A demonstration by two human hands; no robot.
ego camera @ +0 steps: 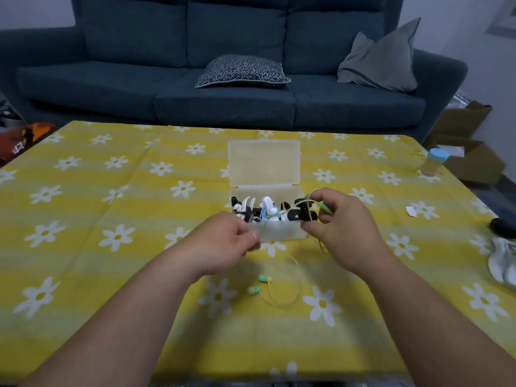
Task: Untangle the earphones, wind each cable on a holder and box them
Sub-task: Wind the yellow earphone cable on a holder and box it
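Observation:
A clear plastic box (282,232) stands open in the middle of the table, its lid (264,163) tipped back. Inside lie several wound earphones on black and white holders (252,212). My right hand (343,227) grips a black holder (300,215) at the box's right end, with the yellow-green cable looped over its fingers and the green plug (326,207) sticking out. My left hand (226,243) pinches the same thin cable in front of the box. The cable (296,286) trails down to two green earbuds (259,284) lying on the cloth.
The table carries a yellow cloth with white daisies (117,237). A blue-capped bottle (431,162) stands at the far right edge, and a paper scrap (411,211), a dark object (504,227) and a white shoe (502,263) lie at the right. A blue sofa (223,79) sits behind.

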